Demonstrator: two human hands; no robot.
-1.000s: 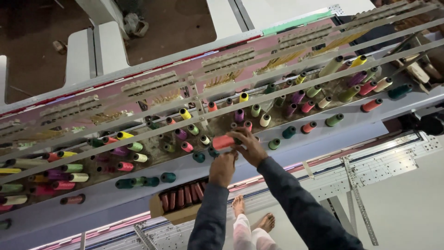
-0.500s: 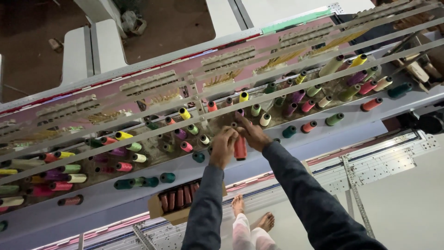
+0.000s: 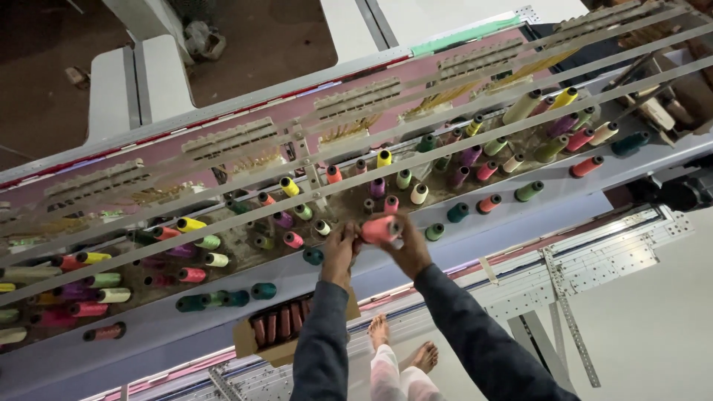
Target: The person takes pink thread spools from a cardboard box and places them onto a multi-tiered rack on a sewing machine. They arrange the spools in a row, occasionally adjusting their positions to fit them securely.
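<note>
Both hands, left hand (image 3: 340,251) and right hand (image 3: 411,249), grip clamped on one coral-pink thread cone (image 3: 380,229) above dusty thread rack (image 3: 245,245); pale floor (image 3: 668,327), apparently concrete.

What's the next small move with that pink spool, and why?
Probably seat the pink thread spool on a free spot in the rack. Both hands hold it sideways: left hand at one end, right hand at the other, while neighbouring spools stand seated.

The scene is lit evenly and softly from above; slight motion blur is seen, straight rails are bent near the edges.
</note>
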